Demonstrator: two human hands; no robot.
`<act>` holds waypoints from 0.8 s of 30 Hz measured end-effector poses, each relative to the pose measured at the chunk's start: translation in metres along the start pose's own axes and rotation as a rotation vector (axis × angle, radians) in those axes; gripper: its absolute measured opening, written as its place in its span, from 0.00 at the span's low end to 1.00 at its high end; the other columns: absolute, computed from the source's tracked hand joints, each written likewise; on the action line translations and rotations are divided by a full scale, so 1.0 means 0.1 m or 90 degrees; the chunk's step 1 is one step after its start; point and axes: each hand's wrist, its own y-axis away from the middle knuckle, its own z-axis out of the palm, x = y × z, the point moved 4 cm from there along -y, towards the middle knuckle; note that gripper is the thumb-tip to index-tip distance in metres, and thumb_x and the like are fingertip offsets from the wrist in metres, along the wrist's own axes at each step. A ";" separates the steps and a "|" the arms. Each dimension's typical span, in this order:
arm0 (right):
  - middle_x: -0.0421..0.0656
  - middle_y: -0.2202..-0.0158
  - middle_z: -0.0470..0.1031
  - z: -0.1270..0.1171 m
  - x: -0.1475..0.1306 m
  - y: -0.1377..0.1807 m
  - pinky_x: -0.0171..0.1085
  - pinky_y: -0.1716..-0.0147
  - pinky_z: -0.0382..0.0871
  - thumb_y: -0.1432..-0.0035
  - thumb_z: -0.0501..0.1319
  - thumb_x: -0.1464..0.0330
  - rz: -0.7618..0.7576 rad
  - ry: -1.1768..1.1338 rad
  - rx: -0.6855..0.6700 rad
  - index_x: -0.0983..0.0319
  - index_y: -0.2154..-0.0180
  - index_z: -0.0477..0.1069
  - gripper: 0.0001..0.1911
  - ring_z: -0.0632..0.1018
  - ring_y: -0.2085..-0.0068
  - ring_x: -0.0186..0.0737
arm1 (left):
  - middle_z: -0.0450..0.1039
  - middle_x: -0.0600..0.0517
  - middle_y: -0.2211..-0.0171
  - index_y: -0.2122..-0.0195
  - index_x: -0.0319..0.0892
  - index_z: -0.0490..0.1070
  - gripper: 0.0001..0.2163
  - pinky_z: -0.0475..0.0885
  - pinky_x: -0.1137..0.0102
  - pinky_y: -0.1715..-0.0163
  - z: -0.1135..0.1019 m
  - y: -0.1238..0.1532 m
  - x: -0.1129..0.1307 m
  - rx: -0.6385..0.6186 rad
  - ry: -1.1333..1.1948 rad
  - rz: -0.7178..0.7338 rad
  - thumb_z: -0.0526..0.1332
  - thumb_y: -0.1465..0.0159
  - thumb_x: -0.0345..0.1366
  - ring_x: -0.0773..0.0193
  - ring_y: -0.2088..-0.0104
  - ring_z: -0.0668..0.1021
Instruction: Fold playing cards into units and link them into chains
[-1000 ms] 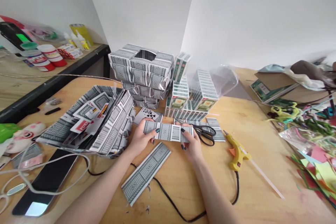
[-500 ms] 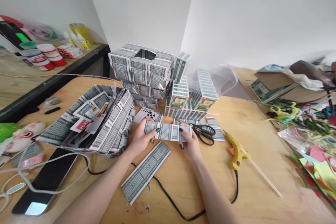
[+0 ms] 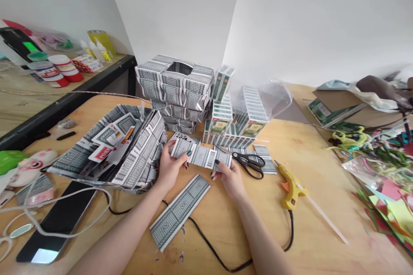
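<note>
Between my two hands a strip of joined playing cards [image 3: 200, 155], backs up with a grey-green pattern, is held above the table. My left hand [image 3: 170, 166] pinches its left end, thumb on top. My right hand [image 3: 228, 175] pinches the right end the same way. A second card strip [image 3: 180, 212] lies slantwise on the table below my hands. Black-handled scissors [image 3: 251, 164] rest just right of my right hand, on more card strips [image 3: 265, 159]. Behind my left hand lie loose cards [image 3: 183, 138], partly hidden by the held strip.
Left stands an open card-covered box [image 3: 142, 154] with loose cards inside. Stacked card-covered boxes [image 3: 176, 90] and card packs [image 3: 253, 109] stand behind. A yellow glue gun [image 3: 293, 191] lies right, its black cord crossing the front. A phone [image 3: 53, 223] lies left; coloured paper [image 3: 387, 206] at far right.
Both hands have shifted slightly left with the card strip, which now tilts down toward its right end. The other things stay in place.
</note>
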 end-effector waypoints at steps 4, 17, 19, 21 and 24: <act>0.43 0.72 0.75 0.07 0.03 0.03 0.36 0.74 0.75 0.53 0.66 0.66 0.042 -0.021 -0.051 0.65 0.68 0.68 0.12 0.78 0.75 0.38 | 0.67 0.56 0.79 0.72 0.39 0.64 0.12 0.65 0.75 0.85 0.08 0.04 -0.08 -0.086 0.020 -0.113 0.65 0.53 0.37 0.71 0.82 0.69; 0.43 0.74 0.76 0.24 0.14 0.10 0.39 0.76 0.74 0.47 0.59 0.57 0.100 -0.050 -0.164 0.61 0.64 0.61 0.16 0.78 0.76 0.39 | 0.62 0.57 0.86 0.84 0.42 0.61 0.13 0.62 0.73 0.83 0.12 0.12 -0.06 -0.132 -0.131 -0.035 0.61 0.48 0.39 0.69 0.84 0.66; 0.44 0.73 0.77 0.24 0.16 0.10 0.40 0.74 0.74 0.46 0.58 0.56 0.099 -0.039 -0.171 0.61 0.64 0.61 0.16 0.78 0.75 0.39 | 0.63 0.57 0.87 0.84 0.42 0.61 0.13 0.62 0.73 0.83 0.12 0.13 -0.08 -0.133 -0.136 -0.044 0.62 0.48 0.39 0.69 0.84 0.66; 0.45 0.72 0.77 0.24 0.17 0.10 0.40 0.73 0.74 0.45 0.57 0.57 0.096 -0.033 -0.172 0.61 0.64 0.60 0.15 0.78 0.75 0.39 | 0.63 0.56 0.87 0.85 0.42 0.62 0.13 0.63 0.73 0.82 0.13 0.15 -0.09 -0.138 -0.137 -0.051 0.62 0.48 0.39 0.69 0.84 0.67; 0.44 0.73 0.77 0.22 0.17 0.10 0.39 0.73 0.74 0.45 0.58 0.58 0.091 -0.024 -0.166 0.61 0.64 0.59 0.15 0.78 0.75 0.38 | 0.63 0.56 0.88 0.87 0.41 0.61 0.15 0.64 0.72 0.82 0.14 0.16 -0.09 -0.143 -0.138 -0.058 0.61 0.47 0.40 0.69 0.84 0.67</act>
